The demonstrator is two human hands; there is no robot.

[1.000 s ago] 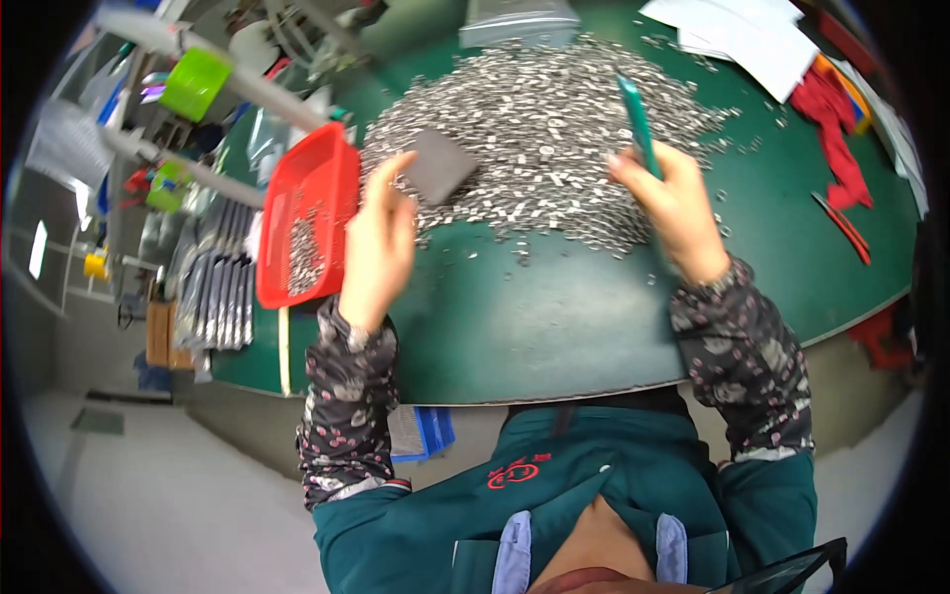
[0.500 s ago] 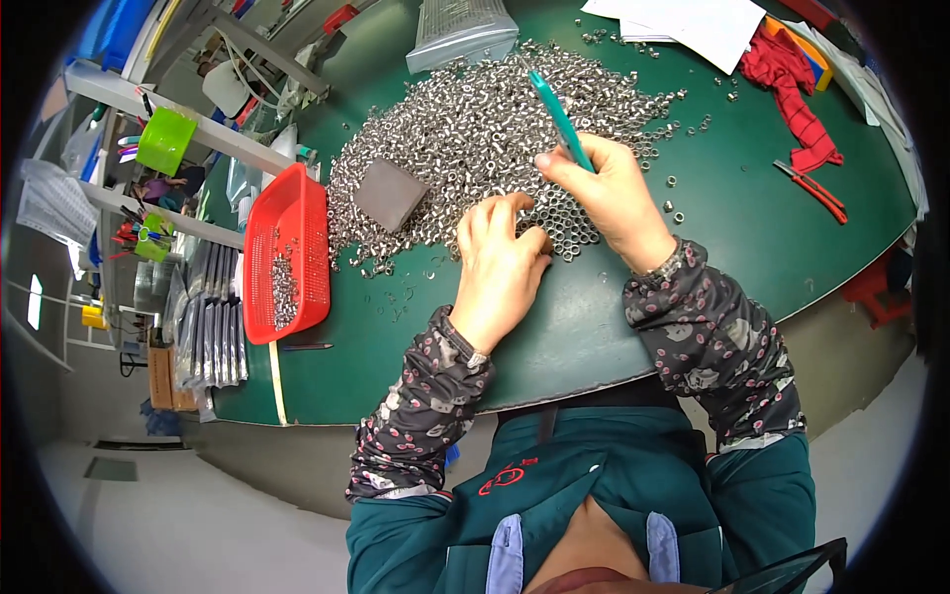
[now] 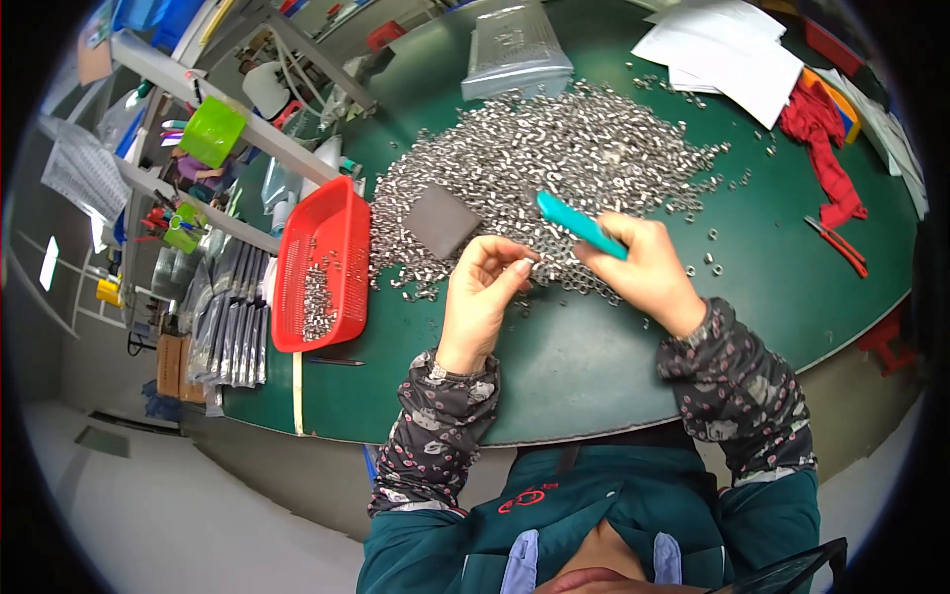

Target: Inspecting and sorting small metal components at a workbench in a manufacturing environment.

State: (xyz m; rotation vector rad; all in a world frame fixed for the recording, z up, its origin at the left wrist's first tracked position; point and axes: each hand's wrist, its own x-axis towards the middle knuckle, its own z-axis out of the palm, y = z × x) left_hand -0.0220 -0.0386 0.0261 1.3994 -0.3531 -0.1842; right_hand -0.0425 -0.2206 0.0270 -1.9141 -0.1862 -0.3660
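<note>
A wide heap of small shiny metal rings [image 3: 594, 148] covers the middle of the green table [image 3: 564, 386]. At the heap's near edge, my left hand [image 3: 475, 302] is pinched, thumb against fingers, on a small metal ring [image 3: 531, 258]. My right hand [image 3: 655, 272] is wrapped round a teal-handled tool [image 3: 582, 228], which slants up and left over the heap. The tool's tip cannot be made out against the rings. Left of the heap's middle lies a dark grey square block [image 3: 441, 222], close to my left hand.
A red plastic basket [image 3: 356, 252] with some metal pieces stands left. Red-handled cutters [image 3: 841, 249], a red cloth [image 3: 819, 148] and white papers [image 3: 727, 49] lie right. A clear plastic bag [image 3: 517, 54] lies behind the heap. Shelving [image 3: 267, 134] borders the table's left side.
My left hand has drawn back from the rings and turned, now pinching one. My right hand has lowered the teal tool and tilted it flatter. The whole view has shifted slightly.
</note>
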